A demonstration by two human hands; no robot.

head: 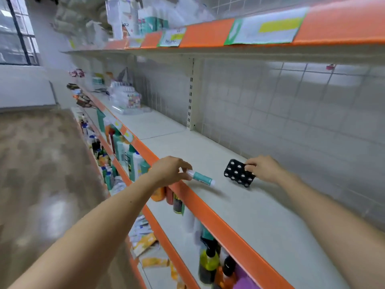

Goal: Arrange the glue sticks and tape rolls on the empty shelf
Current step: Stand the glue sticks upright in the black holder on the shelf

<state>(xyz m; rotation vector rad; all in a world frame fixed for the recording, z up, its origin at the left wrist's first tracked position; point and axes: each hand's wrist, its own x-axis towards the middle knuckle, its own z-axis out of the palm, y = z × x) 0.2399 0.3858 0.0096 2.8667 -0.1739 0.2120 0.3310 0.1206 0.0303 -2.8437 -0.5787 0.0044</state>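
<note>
Both hands are out over the shelf, each with something in it. Sweeping from the left of the frame, clear packets of goods (pixel 125 99) stand further along the same level. At the centre the left hand (pixel 168 171) pinches one end of a slim teal glue stick with white ends (pixel 201 178) between thumb and fingertips. Right of that, the right hand (pixel 264 167) grips the upper edge of a flat black pack of small tape rolls (pixel 239 173) with curled fingers. These two are the only task items I can see at the white shelf board with the orange front lip (pixel 260 215). So I'd judge the arranging barely begun: one stick and one pack are arriving, neither is let go, and any further stock is out of view. As for looks, the glue stick points right and slightly down. From the shadow lying under it, I'd say it hangs just above the board rather than on it. The tape rolls make a block of about a dozen, their pale cores showing as rows of dots. It is tipped up, and its lower edge seems to touch the surface, though I can't be sure.
</note>
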